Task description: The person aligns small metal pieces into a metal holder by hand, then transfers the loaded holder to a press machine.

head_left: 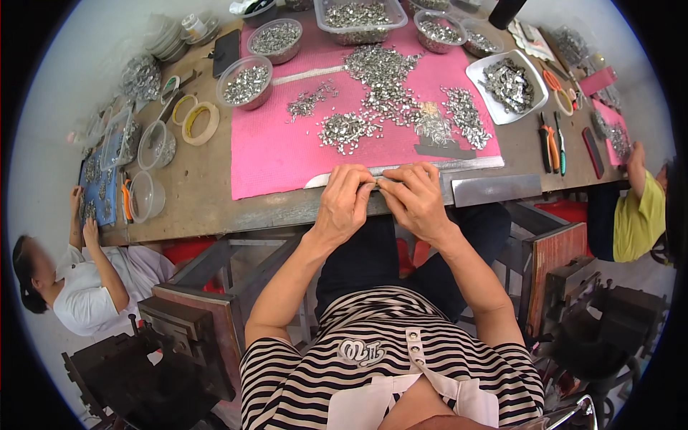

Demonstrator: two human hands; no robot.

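My left hand (345, 201) and my right hand (418, 199) meet at the front edge of the pink mat (269, 154). Thumbs and fingertips of both are pinched together around something too small to make out. Just beyond my fingers lie loose heaps of small silvery metal parts, with a near-left heap (349, 132) and a right-hand heap (466, 118). Between them, a cluster of thin, pale metal pieces (433, 129) rests by a dark grey flat strip (446, 152). A flat metal plate (496, 190) lies at the table edge, right of my right hand.
Tubs of metal parts stand behind, including a round tub (245, 83) and a rectangular one (360, 32). At right are a white tray (474, 72), orange-handled pliers (550, 147) and a red-and-black bar (593, 153). Tape rolls (201, 123) lie left. Other people sit at both sides.
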